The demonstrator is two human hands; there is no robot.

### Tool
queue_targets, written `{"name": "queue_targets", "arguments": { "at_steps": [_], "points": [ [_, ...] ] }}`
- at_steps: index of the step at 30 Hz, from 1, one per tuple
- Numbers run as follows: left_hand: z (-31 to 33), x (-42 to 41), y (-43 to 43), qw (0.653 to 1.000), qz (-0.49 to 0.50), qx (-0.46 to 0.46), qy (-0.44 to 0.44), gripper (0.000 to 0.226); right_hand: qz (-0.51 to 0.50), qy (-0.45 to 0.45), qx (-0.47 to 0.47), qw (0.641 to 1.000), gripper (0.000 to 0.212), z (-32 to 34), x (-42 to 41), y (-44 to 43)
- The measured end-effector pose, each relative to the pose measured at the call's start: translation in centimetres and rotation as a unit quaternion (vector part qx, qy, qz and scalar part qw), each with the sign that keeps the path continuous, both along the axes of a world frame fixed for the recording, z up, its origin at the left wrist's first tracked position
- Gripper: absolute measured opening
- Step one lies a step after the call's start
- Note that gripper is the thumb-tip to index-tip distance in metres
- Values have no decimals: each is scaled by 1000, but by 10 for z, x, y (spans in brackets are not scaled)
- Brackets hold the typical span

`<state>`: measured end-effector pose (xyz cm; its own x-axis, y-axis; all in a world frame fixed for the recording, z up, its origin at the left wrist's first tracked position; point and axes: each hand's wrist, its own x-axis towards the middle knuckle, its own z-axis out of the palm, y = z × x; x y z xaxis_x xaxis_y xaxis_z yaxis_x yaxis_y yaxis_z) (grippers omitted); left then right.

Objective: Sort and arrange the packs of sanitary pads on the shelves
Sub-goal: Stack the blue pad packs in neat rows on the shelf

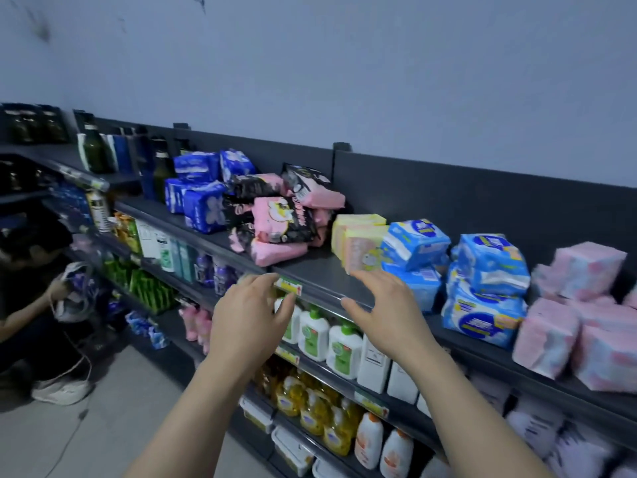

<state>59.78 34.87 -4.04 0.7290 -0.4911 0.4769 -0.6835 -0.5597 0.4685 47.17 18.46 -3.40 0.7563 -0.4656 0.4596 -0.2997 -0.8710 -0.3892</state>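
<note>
Packs of sanitary pads lie along the top shelf (310, 270): dark blue packs (203, 201) at the left, a loose heap of pink-and-black packs (279, 219), yellow-and-pink packs (360, 241), light blue packs (482, 281) and pale pink packs (579, 312) at the right. My left hand (248, 315) hovers in front of the shelf's front edge with relaxed fingers and holds nothing. My right hand (382, 308) is raised beside it, fingers spread, just below the yellow-and-pink packs, and is empty too.
Dark bottles (93, 146) stand at the shelf's far left. Lower shelves hold white pump bottles (331, 339), yellow bottles (310, 401) and more packs. A person (31, 288) crouches on the floor at the left, handling a bag. Price tags line the shelf edges.
</note>
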Motion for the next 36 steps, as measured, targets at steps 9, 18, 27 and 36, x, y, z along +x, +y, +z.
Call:
{"name": "queue_targets", "arguments": {
  "at_steps": [9,18,27,36],
  "points": [
    [30,146,43,999,13,10,-29,49,-5,-44,-5,999,47,30,150,36],
    [35,279,70,999,37,9,-8,48,-2,-36,21,999,46,32,270,52],
    [31,384,31,996,89,-6,0,43,9,-30,-11,999,47,43,385,12],
    [57,512,-52,993,99,-49,41,51,1,-22,-25,999,45,76,510,-72]
  ]
}}
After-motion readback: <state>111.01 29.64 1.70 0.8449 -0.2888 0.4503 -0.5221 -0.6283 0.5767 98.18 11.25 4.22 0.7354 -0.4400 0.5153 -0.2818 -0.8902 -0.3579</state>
